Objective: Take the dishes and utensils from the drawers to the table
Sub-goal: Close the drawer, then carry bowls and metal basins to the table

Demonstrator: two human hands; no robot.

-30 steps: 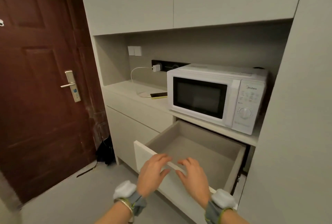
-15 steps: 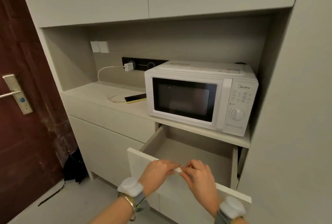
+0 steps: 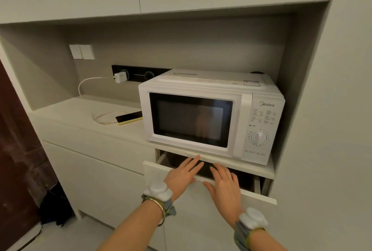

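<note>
Both hands are laid flat on the front panel of the drawer point(image 3: 201, 196), side by side and slightly apart. The left hand point(image 3: 182, 176) is spread with straight fingers over the panel's top edge, its fingertips reaching across the dark gap toward the shelf edge. The right hand point(image 3: 225, 188) is likewise held with straight, relaxed fingers, palm against the panel, thumb pointed toward the left hand. Nothing is gripped by either hand. The drawer is seen only slightly pulled out; a narrow dark slot is left beyond the fingertips, and what lies inside cannot be told. No dishes or utensils are shown.

A white band point(image 3: 159, 191) and a bangle point(image 3: 159, 206) are worn on the left wrist, and a similar white band point(image 3: 252, 218) on the right.

Directly above and beyond the hands, a white microwave point(image 3: 211, 118) is set on the counter point(image 3: 80, 114). Beyond and to the left of the left hand, a phone point(image 3: 128, 118) is laid on the counter, joined by a white cable point(image 3: 84, 83) to a charger point(image 3: 120, 77) plugged into a black socket strip. Far left of the hands, part of a brown door point(image 3: 18, 150) is seen, with a dark bag point(image 3: 53, 208) on the floor beside it.
</note>
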